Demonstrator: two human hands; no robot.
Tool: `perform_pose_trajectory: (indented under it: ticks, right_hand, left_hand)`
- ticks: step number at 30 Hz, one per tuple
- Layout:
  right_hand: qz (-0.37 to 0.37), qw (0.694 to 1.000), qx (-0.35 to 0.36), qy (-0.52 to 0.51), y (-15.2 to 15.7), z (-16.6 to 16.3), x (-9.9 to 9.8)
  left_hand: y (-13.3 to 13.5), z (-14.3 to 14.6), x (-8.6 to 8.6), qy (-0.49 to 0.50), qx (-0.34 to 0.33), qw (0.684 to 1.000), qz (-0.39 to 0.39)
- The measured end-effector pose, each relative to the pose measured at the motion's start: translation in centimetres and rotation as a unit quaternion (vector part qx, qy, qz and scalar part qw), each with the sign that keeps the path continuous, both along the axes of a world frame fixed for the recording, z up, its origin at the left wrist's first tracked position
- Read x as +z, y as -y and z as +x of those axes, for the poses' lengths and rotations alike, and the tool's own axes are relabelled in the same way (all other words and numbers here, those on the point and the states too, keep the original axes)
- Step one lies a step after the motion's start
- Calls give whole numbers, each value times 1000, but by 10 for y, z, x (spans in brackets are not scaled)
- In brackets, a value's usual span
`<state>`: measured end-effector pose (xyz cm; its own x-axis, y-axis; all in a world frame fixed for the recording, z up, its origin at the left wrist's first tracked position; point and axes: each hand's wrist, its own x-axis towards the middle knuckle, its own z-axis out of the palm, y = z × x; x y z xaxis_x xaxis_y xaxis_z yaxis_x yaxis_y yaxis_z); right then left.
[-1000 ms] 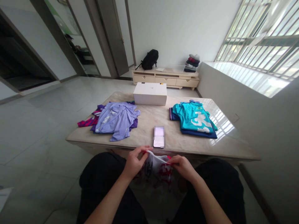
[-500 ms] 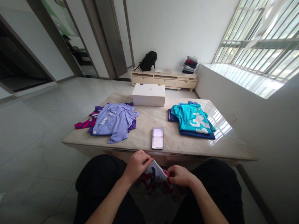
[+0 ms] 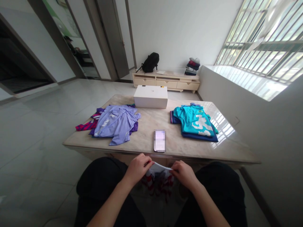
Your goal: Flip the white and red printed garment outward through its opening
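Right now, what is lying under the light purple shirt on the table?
Darker purple cloth shows at the right edge of the light purple shirt, and red-and-purple cloth extends left. The rest is covered; the number of pieces cannot be told.

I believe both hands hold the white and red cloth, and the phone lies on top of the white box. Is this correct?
Not quite: the head view shows the phone lying on the table, not the white box. The left hand and right hand do hold the white and red cloth.
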<state>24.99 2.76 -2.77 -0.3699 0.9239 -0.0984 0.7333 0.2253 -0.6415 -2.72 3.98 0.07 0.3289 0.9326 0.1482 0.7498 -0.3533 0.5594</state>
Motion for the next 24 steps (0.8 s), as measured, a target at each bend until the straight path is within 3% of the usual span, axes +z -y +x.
perform_pose_trajectory:
  ticks: [3, 7, 10, 13, 16, 20, 24]
  right_hand:
    - [8, 1000, -9, -21, 4, 15, 22]
    - [23, 999, 19, -37, 20, 35, 73]
    - [68, 996, 54, 27, 40, 51, 114]
    - [103, 984, 111, 92, 59, 68, 141]
    - [149, 969, 154, 124, 77, 81, 149]
    - [264, 940, 146, 161, 108, 86, 147]
    - [272, 940, 168, 120, 147, 80, 141]
  left_hand:
    - [-1, -2, 5, -16, -11, 1000, -3]
    - [11, -2, 22, -38, -68, 997, -11]
    - [35, -4, 37, -49, -114, 992, -17]
    - [61, -11, 49, -59, -121, 991, -2]
    - [82, -21, 54, -22, -95, 995, 32]
    - [110, -28, 53, 48, -85, 993, 73]
    - [151, -32, 46, 93, -96, 989, 65]
